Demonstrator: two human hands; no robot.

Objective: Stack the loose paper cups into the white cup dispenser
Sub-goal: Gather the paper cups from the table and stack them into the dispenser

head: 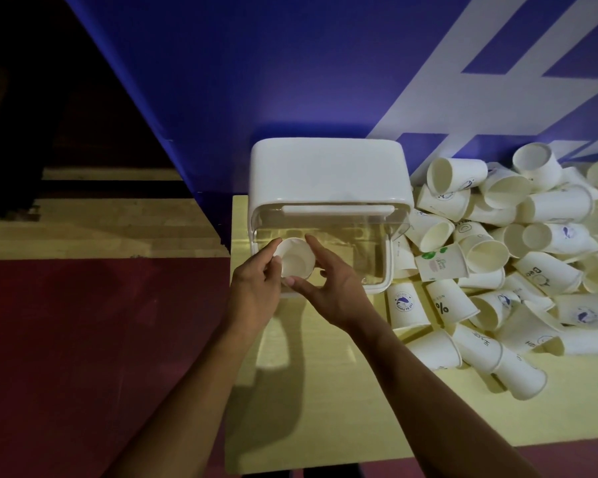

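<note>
Head view, sole view available.

Item in hand: one paper cup (296, 262), held at the left front corner of the white cup dispenser (328, 174). Its open mouth faces the camera, so its long axis runs roughly along the line of sight, near upright, base pointing down into the dispenser's clear front section. Whether the base already sits inside that section or is only over it cannot be determined through the transparent wall.

Left hand (256, 281): fingers curled against the cup's left rim, gripping it. Right hand (332, 288): forefinger laid along the cup's right side, thumb under the near rim, pinching it. Both hands therefore share one cup; neither is free.

Stock: the pile of loose cups (515, 253) lies on the yellow table (308, 391), to the right of the dispenser and touching its right side. Most cups lie on their sides, mouths pointing various ways (several turned towards the camera). The pile sits to the right of both hands, and the right hand is clearly the nearer.

Assessment: this cup is being seated, and nearly all the stock is unstacked, so the task looks to be at an early stage. The next fetch favours the right hand, reaching rightward.
</note>
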